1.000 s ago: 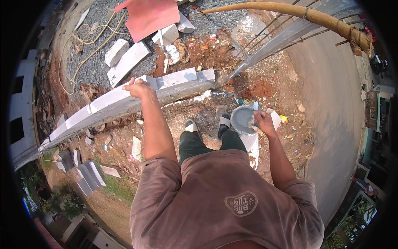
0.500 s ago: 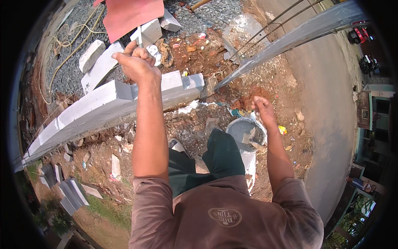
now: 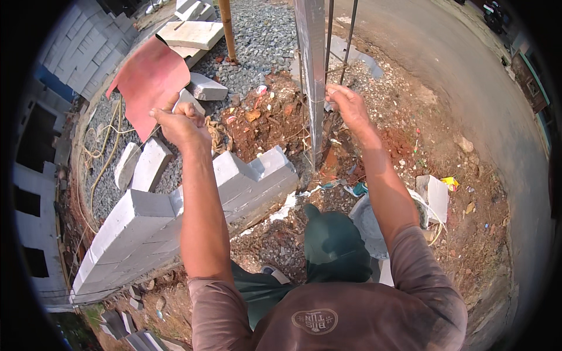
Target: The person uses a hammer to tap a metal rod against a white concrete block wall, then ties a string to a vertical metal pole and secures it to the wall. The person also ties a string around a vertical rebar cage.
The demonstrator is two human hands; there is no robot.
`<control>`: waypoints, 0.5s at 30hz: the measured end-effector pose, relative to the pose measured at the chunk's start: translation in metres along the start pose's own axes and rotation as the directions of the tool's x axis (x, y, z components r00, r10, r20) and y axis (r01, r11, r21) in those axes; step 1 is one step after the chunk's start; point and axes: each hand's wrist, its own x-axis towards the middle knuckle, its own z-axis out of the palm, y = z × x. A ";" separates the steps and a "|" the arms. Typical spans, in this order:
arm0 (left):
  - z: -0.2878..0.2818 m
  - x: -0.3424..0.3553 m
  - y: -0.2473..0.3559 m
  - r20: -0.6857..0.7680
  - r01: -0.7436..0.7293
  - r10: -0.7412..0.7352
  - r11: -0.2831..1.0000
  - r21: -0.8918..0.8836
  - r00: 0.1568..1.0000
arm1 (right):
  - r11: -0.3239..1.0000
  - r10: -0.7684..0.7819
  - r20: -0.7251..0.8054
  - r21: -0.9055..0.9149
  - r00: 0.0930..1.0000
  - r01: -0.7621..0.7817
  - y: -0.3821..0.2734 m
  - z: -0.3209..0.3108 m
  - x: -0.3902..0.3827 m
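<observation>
My right hand (image 3: pixel 350 110) is raised beside the upright grey post (image 3: pixel 311 52), its fingers pinched together at the post's near side. A thin string (image 3: pixel 316 101) crosses the post there and runs to my fingertips. My left hand (image 3: pixel 186 127) hangs over the pale block wall (image 3: pixel 149 205), fingers curled and thumb pressed in. Whatever it holds, if anything, is hidden. Below my right forearm stands a bucket (image 3: pixel 367 225) with grey residue inside, partly covered by the arm.
A red sheet (image 3: pixel 149 82) lies over blocks on gravel (image 3: pixel 254 35). Steel bars (image 3: pixel 346 44) rise behind the post. A wooden pole (image 3: pixel 228 32) stands farther back. A loose block (image 3: pixel 434 199) sits right of the bucket. A paved road (image 3: pixel 445 52) curves along the right.
My right hand has gone up and forward from above the bucket to the post. My left hand stays raised with curled fingers. The view has turned, so the post now looks upright.
</observation>
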 end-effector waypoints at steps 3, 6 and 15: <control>0.009 -0.009 -0.023 0.027 0.065 -0.066 0.997 0.038 0.997 | 0.988 -0.127 -0.029 0.086 0.991 0.129 0.005 0.002 0.005; 0.018 -0.021 -0.044 0.004 0.158 -0.158 0.986 0.061 0.987 | 0.981 -0.116 -0.080 0.150 0.990 0.127 -0.007 0.007 0.002; 0.059 -0.049 -0.109 0.185 0.268 -0.337 0.910 0.317 0.923 | 0.932 -0.311 -0.221 -0.261 0.924 0.251 -0.030 -0.006 0.016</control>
